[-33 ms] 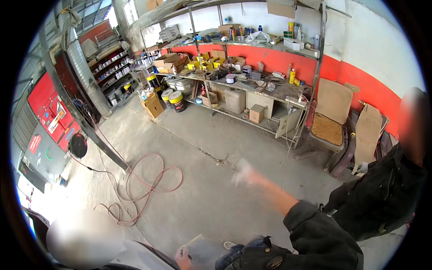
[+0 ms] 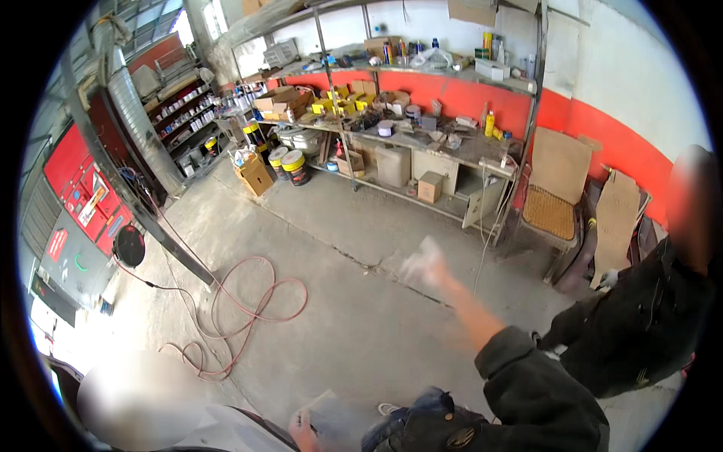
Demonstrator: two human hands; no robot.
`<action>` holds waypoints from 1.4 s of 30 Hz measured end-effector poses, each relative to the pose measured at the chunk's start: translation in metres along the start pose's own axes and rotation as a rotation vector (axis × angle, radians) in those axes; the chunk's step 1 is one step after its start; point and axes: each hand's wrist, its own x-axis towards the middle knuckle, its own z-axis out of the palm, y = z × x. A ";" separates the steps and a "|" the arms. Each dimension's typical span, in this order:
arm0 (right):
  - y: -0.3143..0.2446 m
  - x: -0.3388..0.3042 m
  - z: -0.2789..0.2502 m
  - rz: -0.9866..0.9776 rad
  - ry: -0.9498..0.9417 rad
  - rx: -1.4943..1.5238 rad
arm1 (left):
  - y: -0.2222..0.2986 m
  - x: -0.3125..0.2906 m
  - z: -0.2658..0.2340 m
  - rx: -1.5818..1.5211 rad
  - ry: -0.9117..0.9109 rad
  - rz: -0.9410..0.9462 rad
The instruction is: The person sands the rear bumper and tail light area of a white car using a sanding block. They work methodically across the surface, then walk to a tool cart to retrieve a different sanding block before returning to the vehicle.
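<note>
My right hand [image 2: 426, 264], whitish and blurred, is stretched out over the concrete floor [image 2: 354, 316] at the end of a black-sleeved arm. Its fingers look spread, and nothing shows in them. At the bottom, my left hand [image 2: 303, 432] is closed on the edge of a thin greyish sheet [image 2: 331, 416]; motion blur hides what kind it is. Beside that hand, a smooth pale panel with a dark edge [image 2: 252, 423] comes in from the lower left. My jeans [image 2: 403, 423] show to the right of the sheet.
Someone in a black jacket [image 2: 625, 324] stands at the right, a gloved hand [image 2: 608, 279] low. A blurred head [image 2: 139, 399] fills the lower left. A red hose [image 2: 260, 320] coils near a metal post [image 2: 177, 252]. Behind are a cluttered workbench [image 2: 471, 157], buckets [image 2: 296, 169] and a chair [image 2: 553, 207].
My right hand has swung up and slightly to the right, away from the floor crack. My left hand has shifted slightly down and left with the sheet.
</note>
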 end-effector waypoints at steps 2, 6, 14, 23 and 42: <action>-0.085 0.023 0.004 -0.057 0.384 0.121 | 0.012 0.051 -0.027 -0.025 0.108 0.007; -0.023 0.060 0.028 0.060 0.302 0.161 | 0.051 0.163 -0.060 -0.127 0.292 0.027; 0.207 0.155 0.145 0.728 0.423 0.284 | 0.037 0.297 -0.123 -0.317 0.635 -0.026; 0.163 0.434 0.357 0.606 -0.216 -0.110 | 0.062 0.338 -0.164 -0.660 0.873 -0.037; -0.048 0.682 0.361 -0.046 0.778 0.049 | 0.239 0.831 -0.259 -0.316 0.769 -0.057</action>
